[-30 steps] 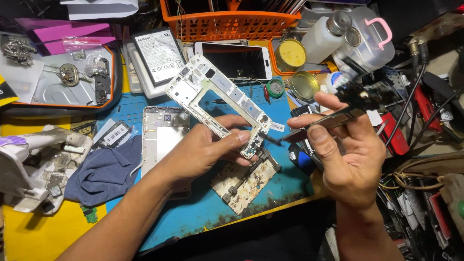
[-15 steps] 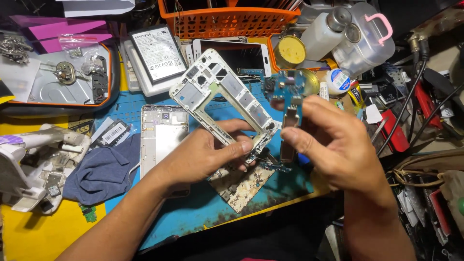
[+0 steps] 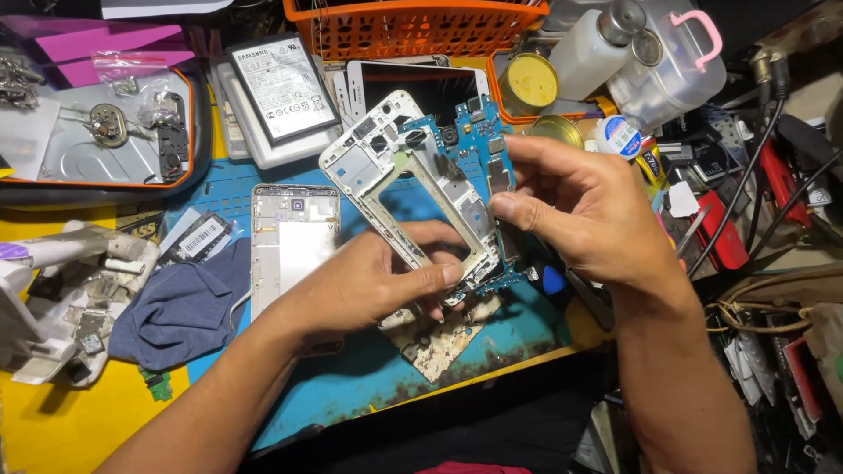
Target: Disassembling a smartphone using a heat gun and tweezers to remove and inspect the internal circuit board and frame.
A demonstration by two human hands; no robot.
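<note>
Two hands at work above blue mat (image 3: 369, 386) near surface's front edge. My left hand (image 3: 369, 281), fingers clamped on lower end of white phone frame (image 3: 395, 180), holds it tilted. My right hand (image 3: 584, 211), fingers pinched on blue circuit board (image 3: 474, 132), holds it against frame.

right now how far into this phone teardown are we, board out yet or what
Done: battery and back cover lie apart on the blue mat. In hand: left hand holds the white mid frame while right hand pinches the blue circuit board against it. Left: whether the board is fully free can't be told.
</note>
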